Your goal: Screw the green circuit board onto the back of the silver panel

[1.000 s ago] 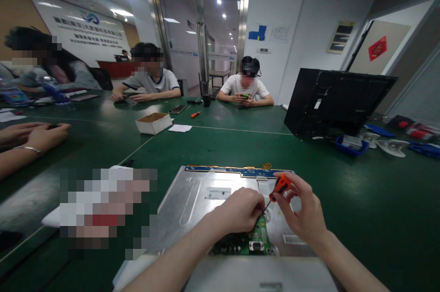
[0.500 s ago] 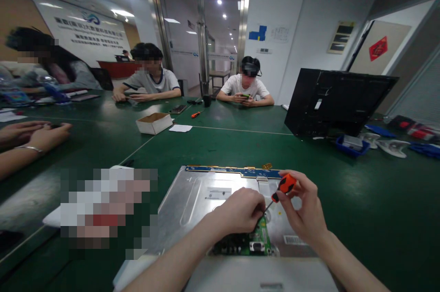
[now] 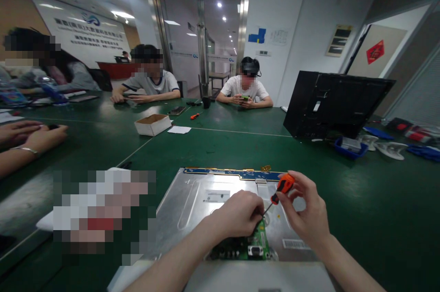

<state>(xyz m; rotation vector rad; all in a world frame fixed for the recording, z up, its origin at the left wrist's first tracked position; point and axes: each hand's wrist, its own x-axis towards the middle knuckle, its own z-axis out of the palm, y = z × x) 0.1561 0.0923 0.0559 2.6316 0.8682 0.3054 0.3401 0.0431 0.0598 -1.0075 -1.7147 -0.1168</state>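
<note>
A metal-backed display panel (image 3: pixel 202 200) lies on the table in front of me, a blue circuit strip (image 3: pixel 220 172) along its far edge. My right hand (image 3: pixel 305 205) pinches the orange and black handle of a screwdriver (image 3: pixel 285 184). Its shaft slants down to the left, toward the green circuit board (image 3: pixel 256 241) on the panel. My left hand (image 3: pixel 242 212) is closed at the lower end of the shaft, over the board's far corner. The tip is hidden behind those fingers, so whether they grip the shaft or a small part cannot be made out.
A black monitor (image 3: pixel 337 104) stands at the right, beside a blue tray (image 3: pixel 350 147). Farther off are an open white box (image 3: pixel 153 125), a paper slip (image 3: pixel 179 129) and another screwdriver (image 3: pixel 194 116). Several people sit around the green table (image 3: pixel 233 145); one person's hands (image 3: pixel 37 138) are at the left.
The view has shifted very slightly. Both hands and the screwdriver keep nearly the same place over the board; the handle looks turned a little in my right fingers.
</note>
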